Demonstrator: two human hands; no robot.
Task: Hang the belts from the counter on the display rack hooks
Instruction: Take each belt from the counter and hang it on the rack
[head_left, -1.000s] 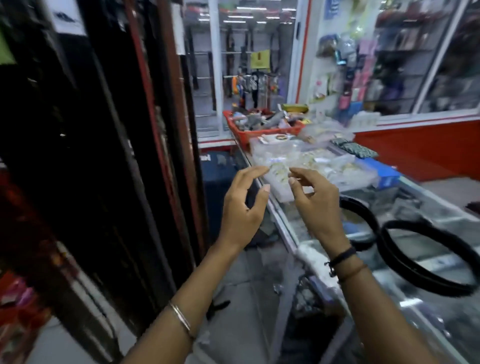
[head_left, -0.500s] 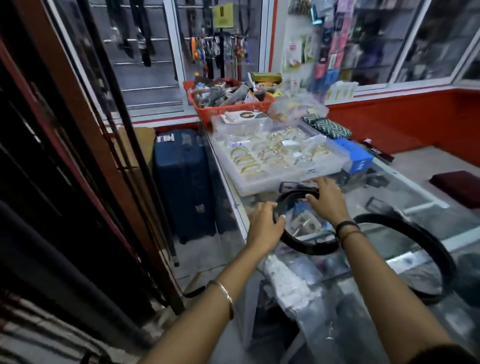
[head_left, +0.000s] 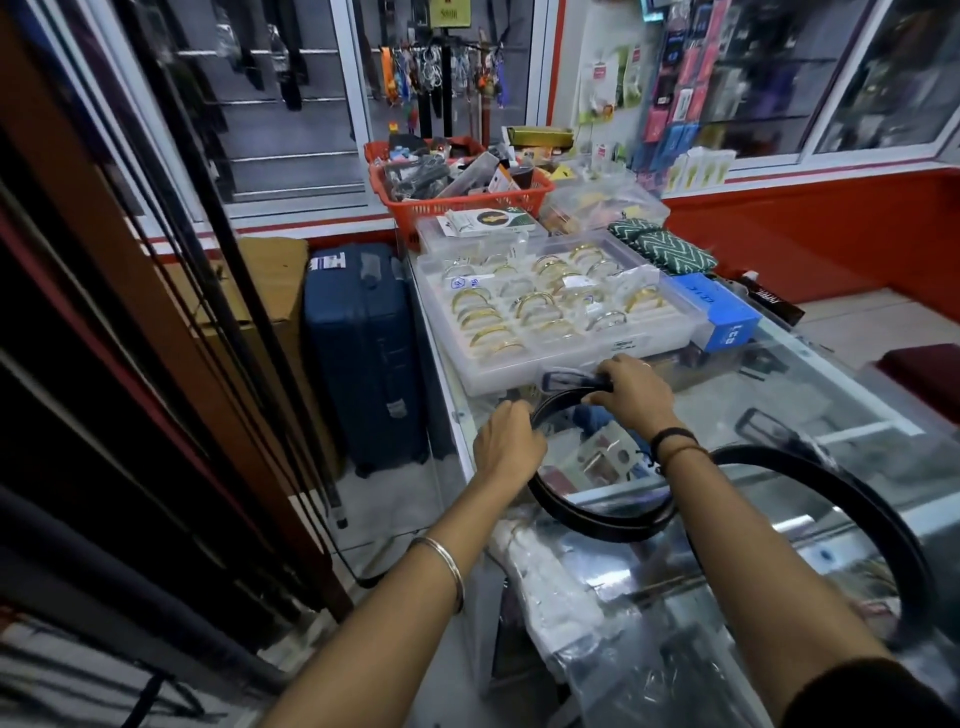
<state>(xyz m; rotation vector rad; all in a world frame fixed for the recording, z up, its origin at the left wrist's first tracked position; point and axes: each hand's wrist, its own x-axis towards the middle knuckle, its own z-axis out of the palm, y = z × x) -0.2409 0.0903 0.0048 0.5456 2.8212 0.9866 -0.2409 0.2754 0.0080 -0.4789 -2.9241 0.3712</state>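
Note:
A coiled black belt (head_left: 597, 517) lies on the glass counter (head_left: 810, 395) near its left edge. My left hand (head_left: 506, 444) grips the coil's left side. My right hand (head_left: 631, 392) is closed on the coil's far part, right by the buckle end (head_left: 563, 379). A second, larger black belt loop (head_left: 878, 514) lies on the glass to the right, untouched. Belts hang in dark strips on the display rack (head_left: 130, 312) along the left side of the view.
A clear tray of gold bangles (head_left: 545, 306) sits just beyond the hands, with a blue box (head_left: 719, 312) beside it. A red basket (head_left: 457, 200) of goods stands farther back. A blue suitcase (head_left: 363, 353) and a cardboard box (head_left: 275, 280) stand on the floor at left.
Both hands came down from mid-air in front of the rack to the counter and closed on the coiled black belt. The view turned from the rack to the counter.

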